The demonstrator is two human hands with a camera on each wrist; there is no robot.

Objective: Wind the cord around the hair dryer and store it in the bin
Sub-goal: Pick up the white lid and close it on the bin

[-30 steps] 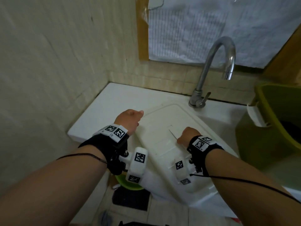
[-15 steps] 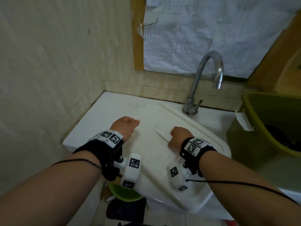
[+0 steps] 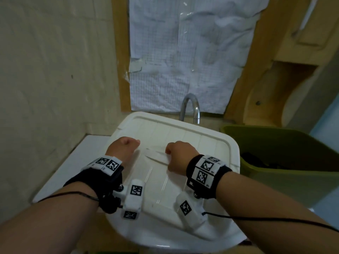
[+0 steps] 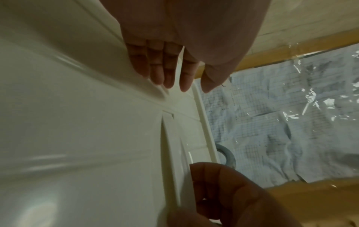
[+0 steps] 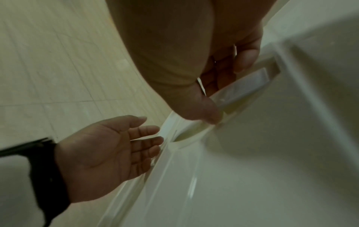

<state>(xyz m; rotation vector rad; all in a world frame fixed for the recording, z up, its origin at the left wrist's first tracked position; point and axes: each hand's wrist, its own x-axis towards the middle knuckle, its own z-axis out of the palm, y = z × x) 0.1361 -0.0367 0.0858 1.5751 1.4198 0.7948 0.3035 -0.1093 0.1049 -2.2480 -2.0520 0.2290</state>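
Right hand [image 3: 178,155] gripping white lid [image 3: 192,143] handle, left hand [image 3: 122,147] flat alongside

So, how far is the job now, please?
Likely near the end: something dark, perhaps the dryer, lies in the green bin. In hand: the right hand grips the white lid by its handle; the left hand touches it with straight fingers. Left: probably covering the bin.

The lid [image 3: 192,143] lies tilted before the faucet [image 3: 189,109], with the bin [image 3: 286,176] just right of it.
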